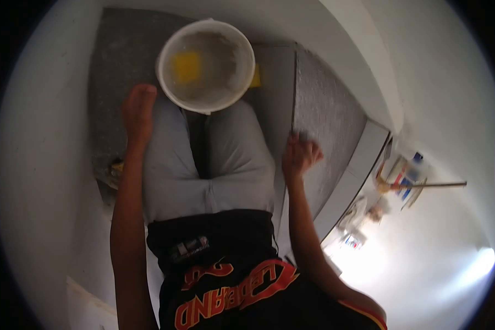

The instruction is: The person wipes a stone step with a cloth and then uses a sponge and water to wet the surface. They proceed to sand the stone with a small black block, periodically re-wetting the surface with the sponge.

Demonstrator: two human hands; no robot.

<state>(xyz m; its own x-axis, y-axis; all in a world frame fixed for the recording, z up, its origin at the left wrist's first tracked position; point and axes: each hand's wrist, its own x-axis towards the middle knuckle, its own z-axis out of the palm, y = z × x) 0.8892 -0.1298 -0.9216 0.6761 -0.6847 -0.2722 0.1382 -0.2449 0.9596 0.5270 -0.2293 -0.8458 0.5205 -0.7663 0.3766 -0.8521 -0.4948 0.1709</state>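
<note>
Bucket [206, 66] just beside open left hand [139, 113]; right hand [300, 157], grip unclear, on tile [327, 110]

Building site indoors, prob. a room under renovation w/ floor tiling in hand. Told by: rough grey layer [327, 110], mortar- or adhesive-like, spread over floor in a narrow nook betw. bare white walls [38, 165]; pale smooth slab [275, 82] laid beside it; white bucket [160, 69] w/ cloudy water & yellow sponge [186, 66] set on floor; long wooden-handled tool [429, 185] & loose packs [404, 176] lying on bare floor at right, too blurred to tell apart.
</note>
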